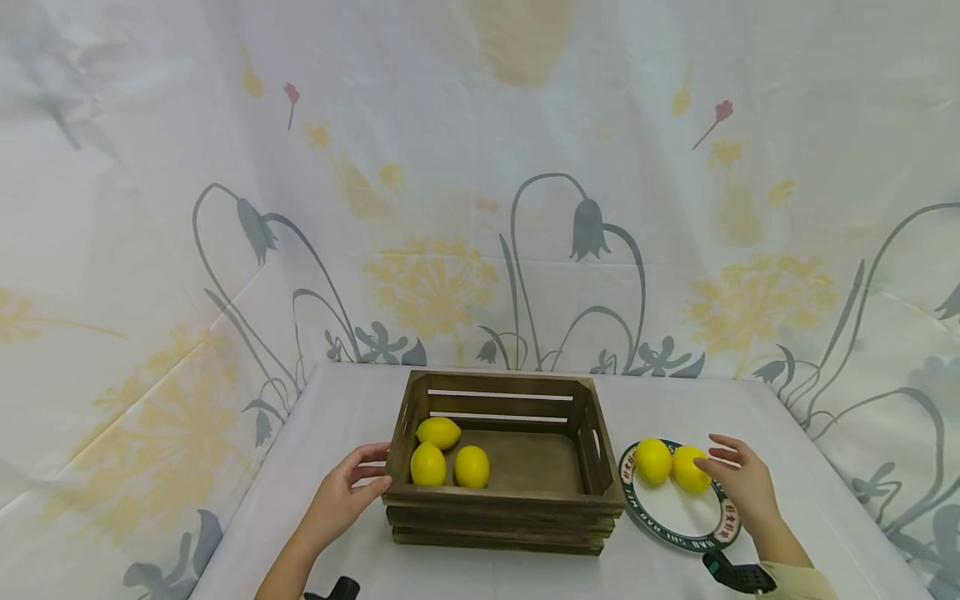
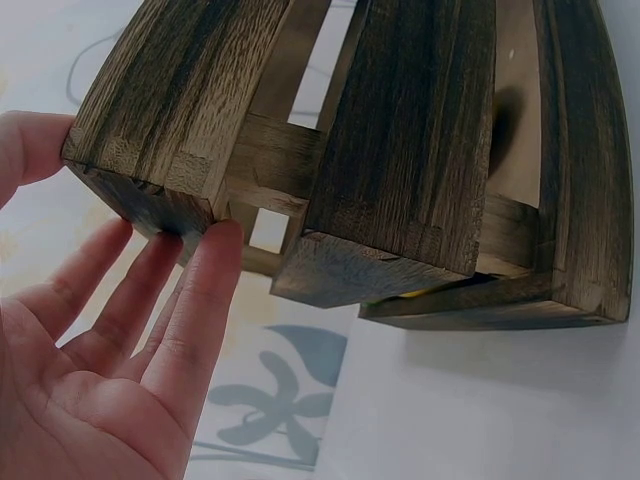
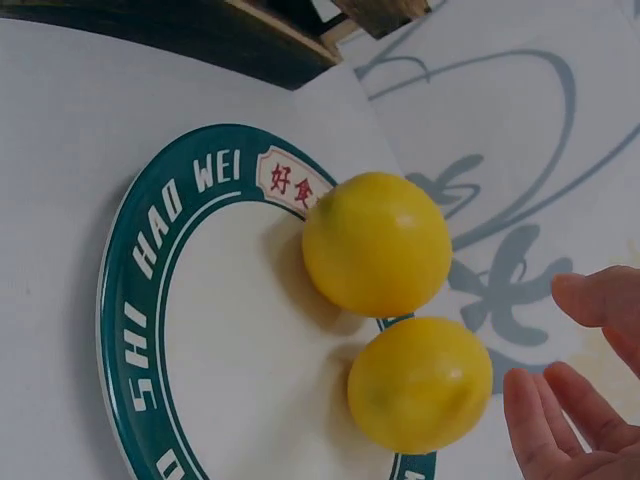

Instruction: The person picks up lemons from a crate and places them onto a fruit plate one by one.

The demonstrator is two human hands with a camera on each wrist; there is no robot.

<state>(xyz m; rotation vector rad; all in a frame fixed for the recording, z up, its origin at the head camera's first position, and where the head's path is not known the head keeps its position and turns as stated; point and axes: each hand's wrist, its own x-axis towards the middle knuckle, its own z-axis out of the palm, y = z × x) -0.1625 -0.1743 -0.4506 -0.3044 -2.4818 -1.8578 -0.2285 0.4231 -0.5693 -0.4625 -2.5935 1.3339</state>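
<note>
My left hand (image 1: 341,496) touches the left front corner of a brown slatted wooden crate (image 1: 498,521). In the left wrist view, its thumb meets the crate's upper edge, and its extended fingers (image 2: 190,330) rest against the end. Inside the crate, toward the left, lie three yellow lemons, the nearest pair being one lemon (image 1: 428,464) beside another lemon (image 1: 472,467). My right hand (image 1: 742,483) hovers beside two lemons on a green-rimmed white plate (image 1: 660,531). The right wrist view shows a gap between its fingers and the nearer lemon (image 3: 420,385); the other lemon (image 3: 377,245) sits alongside.
Plate and crate stand close together on a white-covered table (image 1: 337,400), the plate at the crate's right. A flower-printed cloth (image 1: 465,208) hangs behind the table and down both sides. Dark wrist-worn devices show at the bottom of the head view.
</note>
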